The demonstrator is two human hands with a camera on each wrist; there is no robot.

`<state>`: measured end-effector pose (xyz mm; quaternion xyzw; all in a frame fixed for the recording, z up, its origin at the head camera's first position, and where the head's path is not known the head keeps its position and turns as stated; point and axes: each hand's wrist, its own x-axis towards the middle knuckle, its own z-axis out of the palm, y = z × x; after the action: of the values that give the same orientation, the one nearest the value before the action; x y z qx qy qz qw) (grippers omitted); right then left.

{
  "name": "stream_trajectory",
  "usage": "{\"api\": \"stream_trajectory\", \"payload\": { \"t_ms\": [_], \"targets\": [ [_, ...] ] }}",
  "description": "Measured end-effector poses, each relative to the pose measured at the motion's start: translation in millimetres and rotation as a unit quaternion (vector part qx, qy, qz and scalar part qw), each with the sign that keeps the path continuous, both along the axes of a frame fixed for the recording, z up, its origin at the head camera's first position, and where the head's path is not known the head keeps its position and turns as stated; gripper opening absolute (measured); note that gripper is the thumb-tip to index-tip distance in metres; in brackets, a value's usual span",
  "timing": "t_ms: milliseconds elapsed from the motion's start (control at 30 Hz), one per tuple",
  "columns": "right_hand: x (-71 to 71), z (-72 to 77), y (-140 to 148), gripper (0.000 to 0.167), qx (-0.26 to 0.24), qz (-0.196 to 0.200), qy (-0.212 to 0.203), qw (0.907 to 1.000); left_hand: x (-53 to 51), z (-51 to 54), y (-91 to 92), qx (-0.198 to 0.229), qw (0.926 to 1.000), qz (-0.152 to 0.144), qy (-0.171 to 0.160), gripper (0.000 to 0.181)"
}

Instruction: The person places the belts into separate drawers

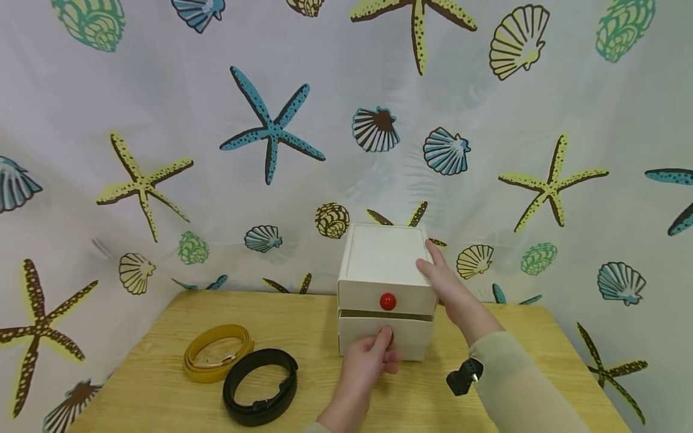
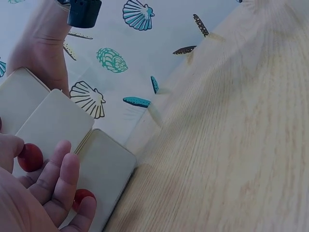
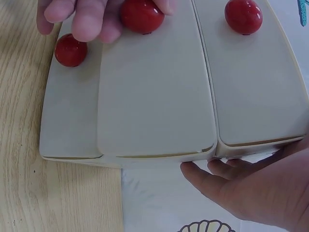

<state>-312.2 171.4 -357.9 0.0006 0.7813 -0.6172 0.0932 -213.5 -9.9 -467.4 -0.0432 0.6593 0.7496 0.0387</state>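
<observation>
Sleeve (image 1: 522, 379) — drawers (image 1: 360, 296) on wood tabletop (image 1: 308, 319) — patterned backdrop (image 1: 335, 168)

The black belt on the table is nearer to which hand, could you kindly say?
Left. The left hand is right of the black belt, pinching a red knob; the right hand is farther off, against the right side of the white box.

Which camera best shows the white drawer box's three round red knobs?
The right wrist view: it alone shows all three round red knobs largely uncovered. The left wrist view has two, partly covered by the left hand, plus the third's edge; the head view, only the top one clearly.
</observation>
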Motion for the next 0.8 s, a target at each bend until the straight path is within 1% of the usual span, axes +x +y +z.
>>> {"api": "stream_trajectory", "payload": {
  "t_ms": [200, 367, 433, 600, 800],
  "targets": [
    [-1.6, -1.2, 1.7, 0.072, 0.004, 0.000, -0.002, 1.0000, 8.1, -0.9, -3.2, -0.007, 0.9998, -0.014, -0.012, 0.050],
    [-1.7, -2.3, 2.4, 0.072, 0.015, 0.000, 0.002, 0.9999, 11.7, -0.9, -6.1, -0.021, 0.9988, -0.024, -0.036, 0.055],
    [-1.1, -2.4, 2.0, 0.072, 0.014, 0.001, -0.001, 0.9999, 13.7, -1.3, -6.8, -0.018, 0.9986, -0.026, -0.043, 0.054],
    [-0.7, -1.7, 1.4, 0.073, 0.014, 0.000, -0.005, 0.9999, 17.7, -3.3, -7.3, -0.002, 0.9989, -0.023, -0.040, 0.048],
    [-1.3, -0.1, 1.5, 0.072, 0.016, -0.003, -0.007, 0.9998, 20.4, -5.4, -8.7, -0.004, 0.9991, -0.029, -0.032, 0.046]
  ]
}}
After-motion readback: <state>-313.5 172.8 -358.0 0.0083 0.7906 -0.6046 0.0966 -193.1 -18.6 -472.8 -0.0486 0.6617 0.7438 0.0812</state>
